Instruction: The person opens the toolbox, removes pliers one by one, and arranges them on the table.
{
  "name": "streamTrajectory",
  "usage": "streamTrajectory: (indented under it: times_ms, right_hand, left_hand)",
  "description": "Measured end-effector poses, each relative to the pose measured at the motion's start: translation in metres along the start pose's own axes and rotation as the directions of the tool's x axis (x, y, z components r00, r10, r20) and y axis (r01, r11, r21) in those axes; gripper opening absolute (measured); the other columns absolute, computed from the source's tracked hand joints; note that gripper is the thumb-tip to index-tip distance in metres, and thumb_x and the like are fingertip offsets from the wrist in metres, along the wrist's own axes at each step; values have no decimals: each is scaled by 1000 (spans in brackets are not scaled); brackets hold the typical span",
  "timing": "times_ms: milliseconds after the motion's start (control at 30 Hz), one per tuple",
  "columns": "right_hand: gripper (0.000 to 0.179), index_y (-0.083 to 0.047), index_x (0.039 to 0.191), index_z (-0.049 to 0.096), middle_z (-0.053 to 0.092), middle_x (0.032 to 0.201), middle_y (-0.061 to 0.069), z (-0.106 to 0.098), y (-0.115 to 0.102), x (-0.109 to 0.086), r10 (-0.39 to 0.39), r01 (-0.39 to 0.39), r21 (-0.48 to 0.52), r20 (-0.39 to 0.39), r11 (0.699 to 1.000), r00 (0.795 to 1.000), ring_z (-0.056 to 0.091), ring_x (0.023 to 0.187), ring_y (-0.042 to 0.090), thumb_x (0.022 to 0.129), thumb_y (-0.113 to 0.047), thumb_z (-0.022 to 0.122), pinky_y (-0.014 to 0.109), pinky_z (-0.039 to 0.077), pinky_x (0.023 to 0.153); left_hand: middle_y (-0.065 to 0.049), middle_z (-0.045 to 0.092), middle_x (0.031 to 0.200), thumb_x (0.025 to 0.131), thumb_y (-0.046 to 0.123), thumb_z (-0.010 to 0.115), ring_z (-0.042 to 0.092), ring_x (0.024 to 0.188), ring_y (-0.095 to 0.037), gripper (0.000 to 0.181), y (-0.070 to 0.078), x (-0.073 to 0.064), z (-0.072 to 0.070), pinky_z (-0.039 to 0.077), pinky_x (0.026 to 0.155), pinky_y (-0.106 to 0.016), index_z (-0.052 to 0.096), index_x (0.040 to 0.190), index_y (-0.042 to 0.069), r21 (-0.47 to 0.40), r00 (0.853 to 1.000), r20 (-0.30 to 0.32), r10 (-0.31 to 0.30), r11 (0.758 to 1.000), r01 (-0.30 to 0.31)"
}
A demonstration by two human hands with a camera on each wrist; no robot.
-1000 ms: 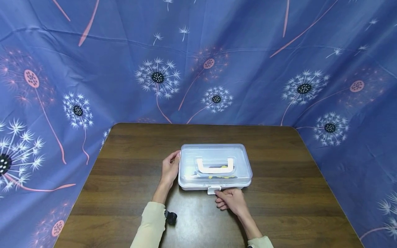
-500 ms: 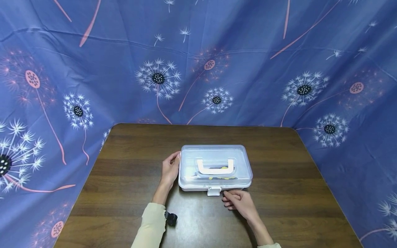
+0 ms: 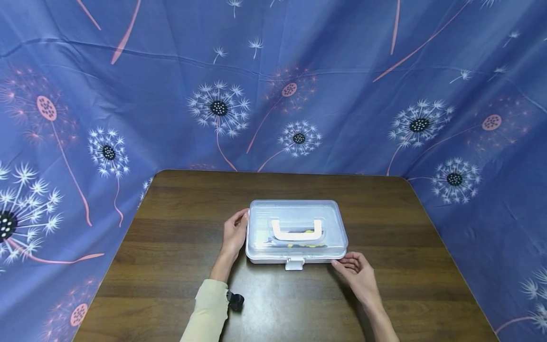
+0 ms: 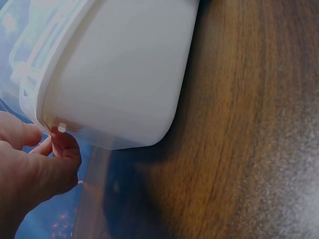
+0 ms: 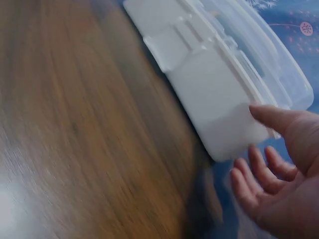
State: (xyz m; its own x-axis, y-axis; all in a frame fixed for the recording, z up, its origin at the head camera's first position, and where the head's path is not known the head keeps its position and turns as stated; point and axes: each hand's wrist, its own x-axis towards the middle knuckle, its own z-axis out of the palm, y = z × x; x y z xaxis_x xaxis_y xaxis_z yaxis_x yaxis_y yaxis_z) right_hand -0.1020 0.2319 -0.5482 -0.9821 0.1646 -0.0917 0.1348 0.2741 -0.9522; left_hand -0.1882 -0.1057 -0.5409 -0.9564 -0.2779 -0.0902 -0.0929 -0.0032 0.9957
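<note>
A white toolbox (image 3: 295, 260) with a clear lid (image 3: 261, 223) sits on the table. White handle (image 3: 297, 236) and latch (image 3: 295, 263) show on its top and front. Through the lid, dark and yellow items (image 3: 305, 245) are visible. At the box's left end, my left hand (image 3: 233, 235) pinches the rim between thumb and bent fingers; the left wrist view has this hand (image 4: 40, 162) right at the lid's edge. My right hand (image 3: 358, 278) is at the front right corner, fingers spread loosely. In the right wrist view, its thumb (image 5: 274, 117) overlaps the front wall, fingers beside the corner.
The brown wooden table (image 3: 188, 204) extends around the box on all sides. Blue cloth (image 3: 350, 71) printed with dandelions hangs behind and at both sides. A black wrist camera (image 3: 236, 301) is strapped at the left sleeve (image 3: 205, 308).
My right hand has left the latch and moved right along the box's front to the right corner. The left hand and the box have stayed in place.
</note>
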Motion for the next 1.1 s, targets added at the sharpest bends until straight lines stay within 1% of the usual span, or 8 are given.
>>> streamTrajectory:
  times_ms: [67,167,300,433,600,900,967,1100]
  right_hand:
    - [62,4,136,49,64,124,22,-3,0,3,-65,64,11,33,998,997,64,101,8,86,-8,84,18,53,86]
    - [77,-1,151,40,55,141,23,-4,1,8,-191,189,27,70,982,979,58,118,6,87,-4,82,17,47,98]
    - [74,1,152,45,50,149,23,0,-2,14,-298,297,21,34,955,954,47,130,-1,87,0,81,12,37,107]
    - [69,5,146,51,53,147,24,4,-7,13,-302,302,0,-14,953,953,47,128,-7,85,-1,83,10,36,106]
    - [68,4,145,54,55,146,23,5,-9,12,-308,308,-9,-40,951,951,49,128,-4,84,0,84,10,38,105]
    - [78,1,146,54,53,148,23,-2,-6,7,-347,344,-119,0,931,938,48,136,31,77,-5,90,9,34,107]
    - [78,2,146,54,53,148,24,-5,-7,8,-367,367,-137,25,920,930,48,137,27,77,-4,90,8,32,107]
    - [73,4,142,57,56,144,24,-10,-8,12,-396,396,-141,25,907,918,48,132,3,76,-1,89,8,33,106]
  left_hand:
    - [-18,67,129,107,15,55,61,105,-20,33,0,-1,1,49,85,-22,65,134,-1,3,1000,0,9,1000,-9]
    - [-20,66,130,108,14,54,61,105,-21,33,3,-3,1,49,85,-21,65,134,-2,1,1000,5,8,1000,-8]
    - [-20,66,131,107,15,55,61,108,-23,34,3,-3,1,49,86,-22,64,135,-3,-12,1000,7,-1,1000,1]
    - [-21,66,130,107,17,56,61,106,-20,35,-2,-1,1,49,84,-20,64,135,-3,-38,1000,2,-8,999,8]
    - [-21,66,131,107,17,55,61,107,-20,36,-1,-1,1,50,84,-19,63,136,-3,-49,1000,8,-21,999,22]
    - [-18,66,132,108,19,55,61,113,-23,36,-1,-3,-1,51,88,-23,64,137,0,-45,999,24,-45,998,46]
    - [-19,65,134,110,21,51,61,114,-21,37,-2,-4,-2,51,90,-23,63,138,0,-59,998,41,-41,997,43]
    - [-22,62,137,113,22,42,60,115,-18,41,-2,-4,-4,52,91,-24,59,140,-4,-113,995,88,-38,992,48]
